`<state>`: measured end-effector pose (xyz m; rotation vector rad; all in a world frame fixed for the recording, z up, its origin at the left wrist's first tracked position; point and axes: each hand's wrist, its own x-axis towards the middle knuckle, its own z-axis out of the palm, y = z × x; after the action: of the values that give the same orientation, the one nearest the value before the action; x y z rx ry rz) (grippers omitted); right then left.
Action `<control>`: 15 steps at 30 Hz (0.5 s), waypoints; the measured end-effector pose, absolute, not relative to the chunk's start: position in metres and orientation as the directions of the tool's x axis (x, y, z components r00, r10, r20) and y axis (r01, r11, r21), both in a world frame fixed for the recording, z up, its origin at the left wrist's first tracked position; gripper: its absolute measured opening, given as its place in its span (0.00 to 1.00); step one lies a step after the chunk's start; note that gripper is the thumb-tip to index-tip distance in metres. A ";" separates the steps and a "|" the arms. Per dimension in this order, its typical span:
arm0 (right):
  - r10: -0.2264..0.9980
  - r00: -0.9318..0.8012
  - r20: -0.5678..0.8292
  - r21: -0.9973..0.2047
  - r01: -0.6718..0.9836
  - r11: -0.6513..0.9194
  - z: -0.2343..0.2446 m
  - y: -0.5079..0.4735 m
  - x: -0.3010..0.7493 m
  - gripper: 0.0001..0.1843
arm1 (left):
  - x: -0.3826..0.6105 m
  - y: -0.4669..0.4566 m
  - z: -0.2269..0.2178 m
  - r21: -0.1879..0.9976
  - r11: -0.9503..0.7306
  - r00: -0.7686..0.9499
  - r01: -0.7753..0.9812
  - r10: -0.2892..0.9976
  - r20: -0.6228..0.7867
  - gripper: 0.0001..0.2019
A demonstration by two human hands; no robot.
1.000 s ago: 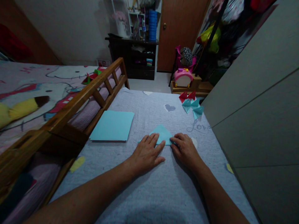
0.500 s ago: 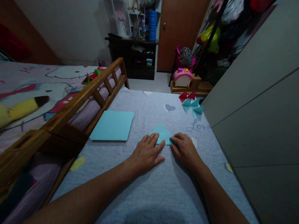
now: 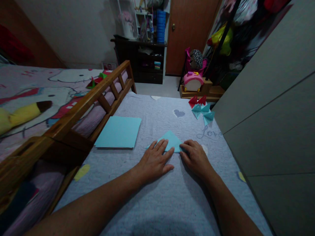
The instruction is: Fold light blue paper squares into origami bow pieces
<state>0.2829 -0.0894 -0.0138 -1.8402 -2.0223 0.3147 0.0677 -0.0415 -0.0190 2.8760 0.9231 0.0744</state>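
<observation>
A light blue paper folded into a triangle [image 3: 170,140] lies on the grey bedspread [image 3: 157,196]. My left hand [image 3: 154,162] lies flat on its near left part, fingers stretched out. My right hand [image 3: 195,156] rests at the triangle's right corner with the fingers bent and pressing down on the paper's edge. A stack of light blue square sheets [image 3: 119,132] lies to the left of my hands.
Several folded red and blue paper pieces [image 3: 202,108] sit at the far right of the bed. A wooden bed rail [image 3: 86,105] runs along the left. A grey cabinet wall [image 3: 270,108] stands on the right. A dark shelf unit [image 3: 140,59] and a door [image 3: 189,32] are beyond.
</observation>
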 end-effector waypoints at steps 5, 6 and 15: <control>0.989 -0.070 0.132 -0.413 0.903 0.119 -0.013 -0.090 0.283 0.13 | 0.069 -0.042 -0.017 0.120 -0.805 0.810 0.581 0.586 0.012 0.32; 0.989 -0.069 0.130 -0.414 0.903 0.117 -0.013 -0.090 0.283 0.13 | 0.069 -0.042 -0.017 0.120 -0.806 0.811 0.580 0.585 0.013 0.32; 0.991 -0.063 0.119 -0.396 0.912 0.105 -0.013 -0.090 0.282 0.13 | 0.067 -0.042 -0.023 0.126 -0.808 0.811 0.575 0.584 0.044 0.33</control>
<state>0.2821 -0.0900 -0.0131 -1.8634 -2.0353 0.3058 0.0669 -0.0417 -0.0234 2.8866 0.9273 0.1224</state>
